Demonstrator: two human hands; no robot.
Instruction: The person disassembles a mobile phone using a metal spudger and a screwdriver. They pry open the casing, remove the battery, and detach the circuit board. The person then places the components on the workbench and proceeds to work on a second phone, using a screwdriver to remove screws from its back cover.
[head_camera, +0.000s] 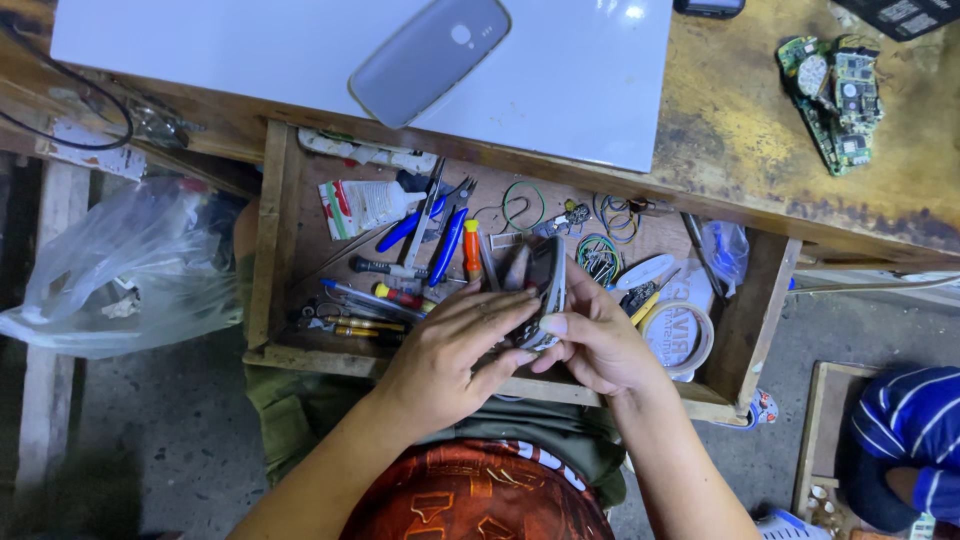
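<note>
worn wooden bench (760, 130) | open tool drawer (268, 250) | grey concrete floor (150, 430)

**A:** anyone make out the bottom half of that small phone (545, 290)? The left hand (450, 355) and right hand (598, 345) cover it, keypad's a blur.

**B:** nope. Dark gadget (710, 7) at 12 o'clock is chopped by the top edge, and the person in the striped sleeve (915, 425) at 4 o'clock runs off the right. Plastic bag (120, 270) contents at 9 o'clock? Can't tell.
</note>
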